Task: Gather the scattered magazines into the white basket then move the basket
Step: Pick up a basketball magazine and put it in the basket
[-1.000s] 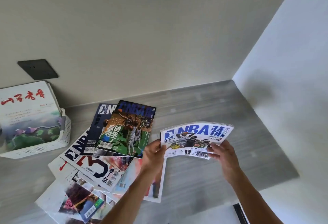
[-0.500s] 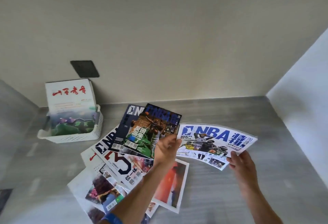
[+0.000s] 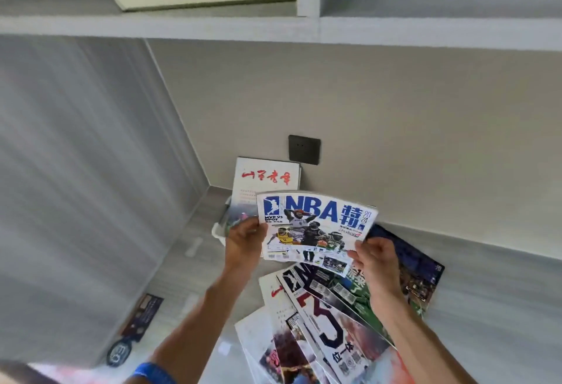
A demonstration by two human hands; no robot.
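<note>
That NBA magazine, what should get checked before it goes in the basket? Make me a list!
1. Both hands grip the white-and-blue NBA magazine: left hand, right hand: ok.
2. Magazine lifted off the pile of scattered magazines: ok.
3. White plastic basket in view: mostly hidden, cannot tell.
4. Room beside the white red-lettered magazine standing there: cannot tell.
5. Magazine flat: not ok, it bows.

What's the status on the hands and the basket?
Left hand and right hand grip the NBA magazine, lifted before the white basket. One magazine in basket. Pile remains on desk.
</note>
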